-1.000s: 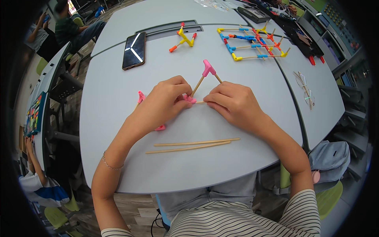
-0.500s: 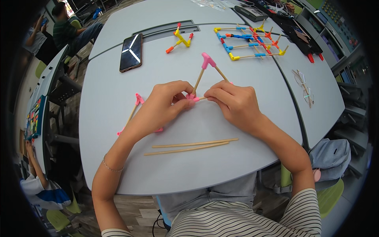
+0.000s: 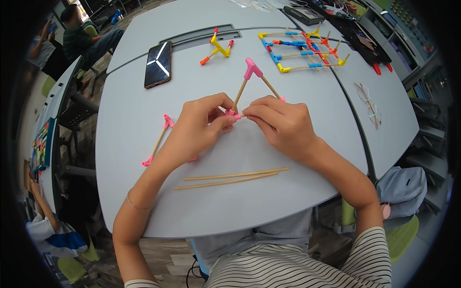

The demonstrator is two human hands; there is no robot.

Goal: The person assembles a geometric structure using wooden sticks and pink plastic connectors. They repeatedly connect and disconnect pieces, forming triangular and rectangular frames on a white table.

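Thumb & fingers of L hand (image 3: 199,120) pinch a pink joint (image 3: 231,113) nr the middle of the table (image 3: 230,211), & R hand (image 3: 283,120) pinches a thin stick (image 3: 243,115) at the joint's 3 o'clock; can't tell if it's in. Pink corner pc (image 3: 252,68) is up at 1 o'clock w/ 2 side sticks (image 3: 240,94) going down. Loose sticks (image 3: 235,174) lie at 6 o'clock, phone (image 3: 157,65) at 10.

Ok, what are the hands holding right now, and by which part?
Left hand: a pink connector, by its body, between thumb and fingers. Right hand: a wooden stick, pinched just beside that connector.
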